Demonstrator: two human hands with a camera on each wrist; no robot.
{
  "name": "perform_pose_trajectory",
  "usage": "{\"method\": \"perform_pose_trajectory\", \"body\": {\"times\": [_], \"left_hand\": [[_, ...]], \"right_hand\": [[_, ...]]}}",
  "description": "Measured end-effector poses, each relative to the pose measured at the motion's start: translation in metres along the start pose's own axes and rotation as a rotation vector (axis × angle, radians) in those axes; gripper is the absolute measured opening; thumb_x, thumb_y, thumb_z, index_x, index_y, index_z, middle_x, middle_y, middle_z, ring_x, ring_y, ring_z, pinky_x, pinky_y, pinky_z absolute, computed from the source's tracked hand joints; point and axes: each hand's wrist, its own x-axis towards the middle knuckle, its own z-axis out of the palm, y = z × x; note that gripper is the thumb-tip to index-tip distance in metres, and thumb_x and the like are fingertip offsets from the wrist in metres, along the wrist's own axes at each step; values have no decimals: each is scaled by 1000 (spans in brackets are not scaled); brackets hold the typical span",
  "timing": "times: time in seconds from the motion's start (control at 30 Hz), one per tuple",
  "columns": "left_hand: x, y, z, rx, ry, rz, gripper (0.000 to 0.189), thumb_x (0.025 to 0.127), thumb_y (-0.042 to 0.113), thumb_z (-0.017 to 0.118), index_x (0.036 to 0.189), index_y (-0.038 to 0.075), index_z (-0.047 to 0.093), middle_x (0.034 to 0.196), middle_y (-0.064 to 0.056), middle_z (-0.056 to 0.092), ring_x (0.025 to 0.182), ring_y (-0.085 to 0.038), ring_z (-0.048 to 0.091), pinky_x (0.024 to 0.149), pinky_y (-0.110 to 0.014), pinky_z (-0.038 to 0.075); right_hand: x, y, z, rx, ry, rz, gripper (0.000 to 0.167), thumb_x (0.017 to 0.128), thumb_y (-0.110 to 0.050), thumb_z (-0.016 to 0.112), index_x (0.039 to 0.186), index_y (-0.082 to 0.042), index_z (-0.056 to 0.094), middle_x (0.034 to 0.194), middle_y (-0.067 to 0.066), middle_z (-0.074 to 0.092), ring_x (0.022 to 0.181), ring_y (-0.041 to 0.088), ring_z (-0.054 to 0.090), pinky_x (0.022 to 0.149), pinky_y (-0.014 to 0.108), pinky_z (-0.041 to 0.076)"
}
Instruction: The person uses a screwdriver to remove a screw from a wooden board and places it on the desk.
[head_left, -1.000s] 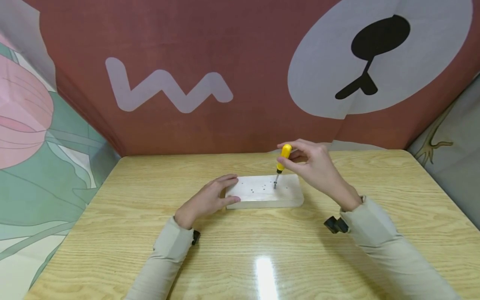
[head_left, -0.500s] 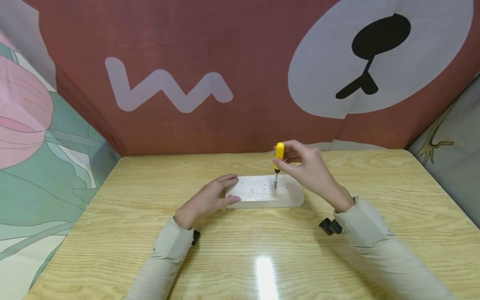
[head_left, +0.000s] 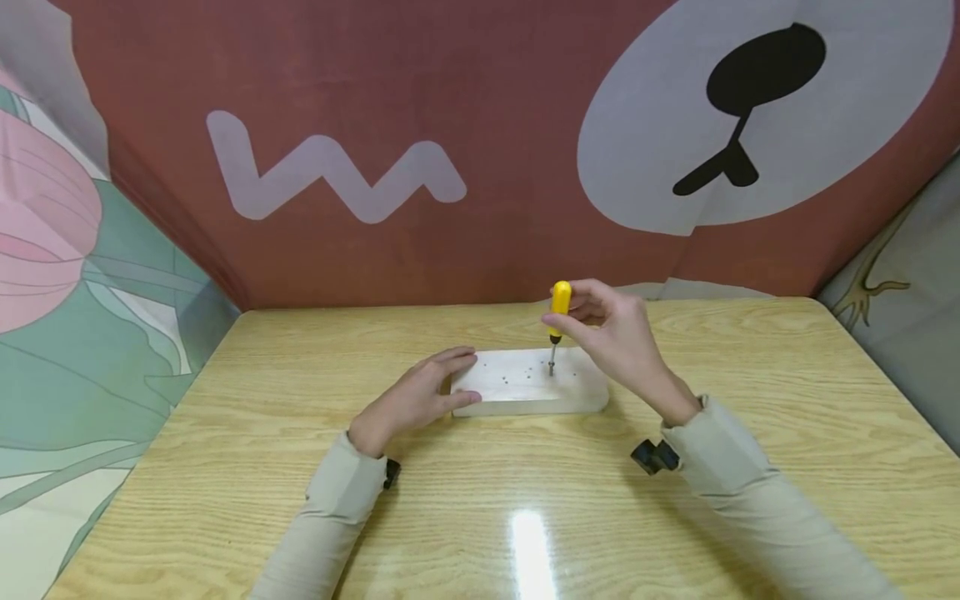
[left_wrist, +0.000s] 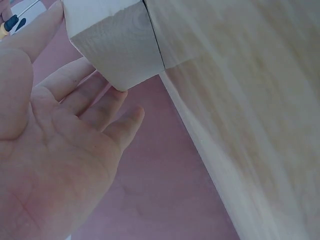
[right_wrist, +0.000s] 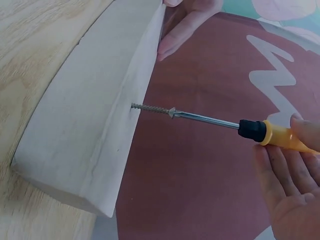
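I ran a count off my feeds. Grips came to two: one left grip (head_left: 420, 396), one right grip (head_left: 626, 340). I had one screwdriver (head_left: 559, 308), one screw (right_wrist: 151, 108) and one wooden block (head_left: 525, 390). Small dark marks (head_left: 505, 381) on the block's top: I made out at least five, too tiny for a firm total. Counters: just one counter (head_left: 300, 358). I tallied two sleeves (head_left: 330, 500) and two black wrist units (head_left: 655, 457). On the printed cloth (head_left: 375, 67) I logged one pale zigzag (head_left: 322, 154), one black nose (head_left: 767, 68) and one pink flower (head_left: 45, 200).
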Motion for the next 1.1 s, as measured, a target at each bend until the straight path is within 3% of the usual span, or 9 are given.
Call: {"method": "perform_pose_trajectory", "body": {"times": [0.17, 0.27, 0.4, 0.53, 0.87, 1.1], "left_hand": [[1, -1, 0, 5, 1, -1, 65, 96, 37, 66, 149, 4, 45, 159, -12, 37, 149, -31, 32, 121, -48, 30], [1, -1, 0, 5, 0, 1, 66, 96, 37, 65, 149, 4, 44, 159, -12, 37, 149, -31, 32, 121, -48, 30], [1, -1, 0, -4, -5, 1, 66, 96, 37, 65, 149, 4, 43, 159, -12, 36, 149, -31, 31, 121, -49, 30], [1, -1, 0, 1, -5, 7, 65, 96, 36, 65, 149, 4, 44, 159, -12, 37, 149, -31, 32, 121, -48, 31], [0, 1, -1, -10, -9, -2, 65, 96, 35, 65, 149, 3, 44, 159, -14, 36, 149, -31, 32, 120, -49, 31], [0, 2, -2, -15, -11, -7, 65, 96, 36, 65, 149, 4, 43, 159, -13, 36, 149, -31, 32, 120, -49, 31]], "right_hand": [[2, -2, -1, 19, -102, 73, 28, 92, -11, 72, 119, -8, 68, 106, 10, 75, 85, 22, 73, 70, 16, 57], [3, -3, -2, 29, -135, 121, 27, 94, -17, 70, 119, -9, 67, 111, 9, 73, 91, 22, 72, 72, 17, 58], [3, -3, -2, 20, -96, 135, 29, 89, -24, 76, 113, -10, 69, 103, 7, 73, 82, 12, 69, 68, 17, 57], [3, -4, -3, 30, -53, 102, 30, 85, -18, 80, 111, -7, 70, 97, 9, 76, 75, 7, 68, 66, 16, 56], [3, -9, 1, 66, -153, 143, 29, 93, -17, 71, 120, -6, 64, 114, 10, 71, 97, 24, 72, 79, 19, 59], [2, -6, 1, 38, -51, 114, 33, 83, -19, 82, 111, -8, 69, 101, 7, 72, 82, 13, 68, 73, 16, 58]]}}
